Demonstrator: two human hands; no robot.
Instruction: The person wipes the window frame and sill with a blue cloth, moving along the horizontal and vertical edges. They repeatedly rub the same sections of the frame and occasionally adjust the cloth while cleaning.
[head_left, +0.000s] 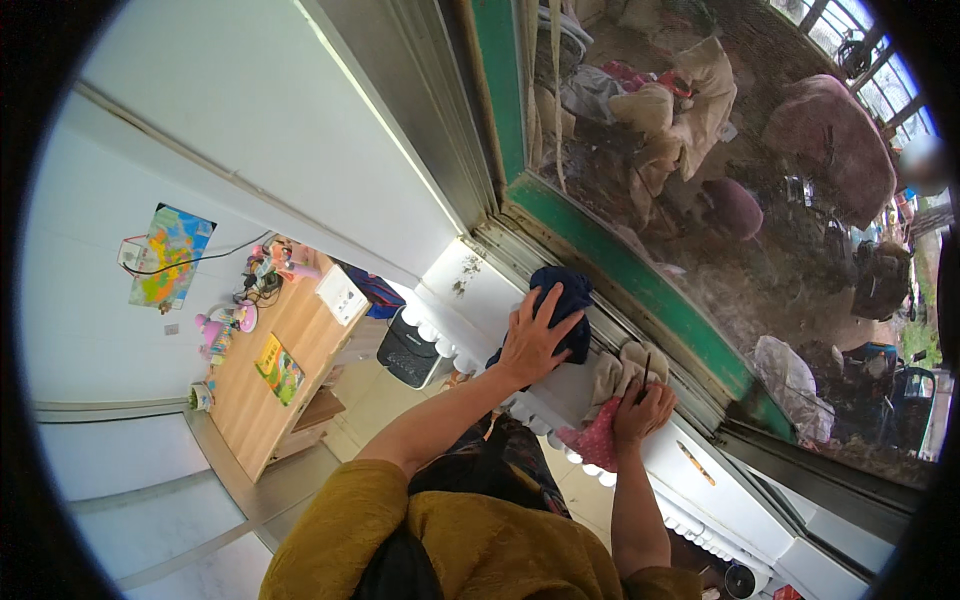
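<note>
On the white windowsill (566, 386), my left hand (536, 337) lies with spread fingers on a bunched dark blue cloth (564, 289), pressing it beside the metal window track (525, 270). My right hand (641, 412) is closed on a thin dark stick-like tool (647, 367), its upper end pointing at the track. Under and beside that hand lie a pink dotted cloth (592, 442) and a beige cloth (609, 375). Whether the right hand also grips the pink cloth cannot be told. Dark crumbs of dirt (466, 276) are scattered at the sill's far corner.
A green-framed screen (637, 259) borders the track, with cluttered bundles outside. An orange-brown pen-like object (696, 463) lies on the sill at the right. A white radiator (442, 345) runs below. At the left stand a wooden desk (247, 390) and a black bin (411, 349).
</note>
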